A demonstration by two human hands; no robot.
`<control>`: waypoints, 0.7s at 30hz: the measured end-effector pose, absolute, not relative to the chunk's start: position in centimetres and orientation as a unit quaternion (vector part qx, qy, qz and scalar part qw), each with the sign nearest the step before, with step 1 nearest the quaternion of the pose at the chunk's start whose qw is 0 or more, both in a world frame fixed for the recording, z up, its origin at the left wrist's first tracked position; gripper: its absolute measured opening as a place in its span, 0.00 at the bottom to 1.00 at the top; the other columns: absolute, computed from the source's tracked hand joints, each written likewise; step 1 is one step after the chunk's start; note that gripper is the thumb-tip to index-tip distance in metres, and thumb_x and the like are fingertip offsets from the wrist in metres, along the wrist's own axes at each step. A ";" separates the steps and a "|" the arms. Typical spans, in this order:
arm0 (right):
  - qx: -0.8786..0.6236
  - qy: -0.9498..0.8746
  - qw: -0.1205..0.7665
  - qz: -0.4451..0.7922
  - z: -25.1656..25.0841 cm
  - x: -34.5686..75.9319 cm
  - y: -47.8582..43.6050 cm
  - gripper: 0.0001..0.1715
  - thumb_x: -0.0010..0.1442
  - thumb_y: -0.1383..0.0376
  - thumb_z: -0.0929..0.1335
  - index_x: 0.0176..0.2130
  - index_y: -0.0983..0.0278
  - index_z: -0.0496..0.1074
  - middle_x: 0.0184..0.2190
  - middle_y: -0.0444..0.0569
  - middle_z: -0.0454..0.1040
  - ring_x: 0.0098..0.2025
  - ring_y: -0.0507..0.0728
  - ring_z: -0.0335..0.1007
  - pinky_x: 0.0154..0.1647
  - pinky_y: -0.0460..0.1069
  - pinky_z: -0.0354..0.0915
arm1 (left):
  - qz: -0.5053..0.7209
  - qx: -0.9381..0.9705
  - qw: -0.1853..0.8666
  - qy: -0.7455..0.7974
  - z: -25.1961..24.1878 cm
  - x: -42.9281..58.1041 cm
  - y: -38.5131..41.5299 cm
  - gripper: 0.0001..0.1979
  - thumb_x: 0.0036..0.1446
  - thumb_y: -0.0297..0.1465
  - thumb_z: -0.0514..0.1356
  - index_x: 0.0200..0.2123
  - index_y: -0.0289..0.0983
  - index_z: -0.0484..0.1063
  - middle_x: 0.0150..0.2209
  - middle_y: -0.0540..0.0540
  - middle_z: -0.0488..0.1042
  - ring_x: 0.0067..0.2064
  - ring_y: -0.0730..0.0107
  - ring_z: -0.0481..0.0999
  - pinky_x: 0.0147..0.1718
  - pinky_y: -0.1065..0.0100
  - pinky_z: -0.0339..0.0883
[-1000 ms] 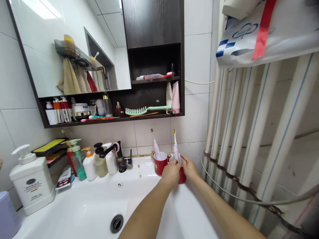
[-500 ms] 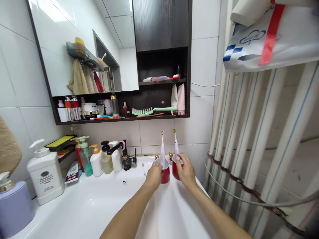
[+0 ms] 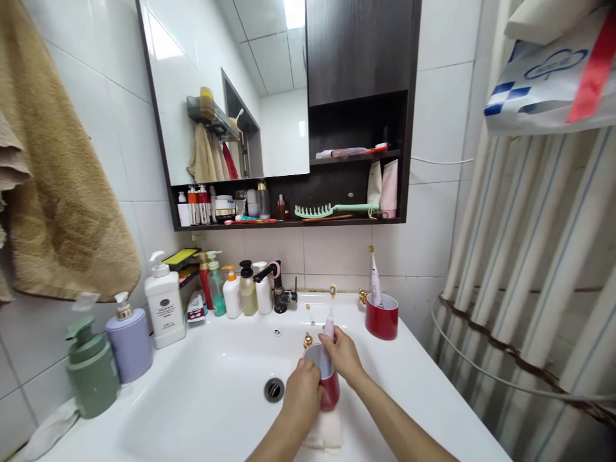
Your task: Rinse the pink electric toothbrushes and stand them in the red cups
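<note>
My left hand is closed around the left side of a red cup with a pale inside, held over the right part of the sink. In the cup stands a pale electric toothbrush, brush head up, and my right hand grips its handle just above the rim. A gold ornament shows at the cup's far rim. On the right of the counter stands a second red cup holding another electric toothbrush. A small brush head lies on the sink ledge.
The white sink has a dark drain. Behind it stand a black faucet and several pump bottles. A mirror cabinet hangs above. White pipes line the right side; a tan towel hangs left.
The left cup has come off the ledge toward me, over the sink. My right hand has left the other cup and taken hold of the toothbrush. The view has turned left.
</note>
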State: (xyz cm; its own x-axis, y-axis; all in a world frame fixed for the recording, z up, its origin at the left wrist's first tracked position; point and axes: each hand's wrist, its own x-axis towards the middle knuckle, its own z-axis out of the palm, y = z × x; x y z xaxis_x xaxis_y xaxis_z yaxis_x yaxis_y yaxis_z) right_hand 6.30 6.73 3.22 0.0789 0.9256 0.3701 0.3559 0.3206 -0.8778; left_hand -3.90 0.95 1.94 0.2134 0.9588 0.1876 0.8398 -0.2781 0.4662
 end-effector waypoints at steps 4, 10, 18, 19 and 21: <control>-0.505 -0.600 0.550 0.288 4.8 6.6 6.2 0.17 0.42 0.58 0.60 0.31 0.66 0.62 0.22 0.46 0.68 0.26 0.54 0.64 0.25 0.47 0.58 | 0.249 0.755 0.167 0.583 1.4 -4.5 0.7 0.11 0.38 0.22 0.46 0.27 0.32 0.64 0.32 0.44 0.63 0.36 0.67 0.59 0.34 0.68 0.52; -0.435 -0.473 0.649 0.407 7.0 9.1 4.7 0.22 0.39 0.57 0.63 0.35 0.66 0.60 0.24 0.46 0.69 0.26 0.53 0.65 0.28 0.47 0.61 | 0.368 0.709 0.242 0.551 2.3 -4.5 0.4 0.10 0.39 0.23 0.46 0.28 0.36 0.62 0.33 0.46 0.63 0.38 0.69 0.59 0.38 0.68 0.51; -0.415 -0.451 0.563 0.555 5.9 8.8 3.0 0.18 0.41 0.57 0.63 0.32 0.65 0.63 0.25 0.47 0.70 0.26 0.53 0.66 0.19 0.45 0.60 | 0.410 0.536 0.577 0.461 2.9 -0.1 0.8 0.23 0.47 0.45 0.33 0.30 0.33 0.57 0.19 0.50 0.62 0.19 0.77 0.62 0.19 0.72 0.56; -0.416 -0.444 0.567 0.555 5.9 8.9 3.2 0.18 0.42 0.57 0.62 0.33 0.64 0.63 0.25 0.47 0.70 0.26 0.53 0.66 0.19 0.45 0.60 | 0.411 0.489 0.631 0.440 2.6 0.1 0.6 0.24 0.46 0.47 0.35 0.29 0.33 0.57 0.18 0.51 0.61 0.17 0.79 0.61 0.18 0.73 0.55; -0.419 -0.422 0.585 0.552 6.0 9.3 3.6 0.18 0.43 0.56 0.61 0.34 0.64 0.62 0.24 0.47 0.70 0.26 0.53 0.66 0.22 0.46 0.60 | 0.408 0.422 0.700 0.408 2.0 0.2 0.3 0.25 0.42 0.50 0.40 0.27 0.33 0.58 0.17 0.51 0.61 0.15 0.81 0.59 0.16 0.74 0.52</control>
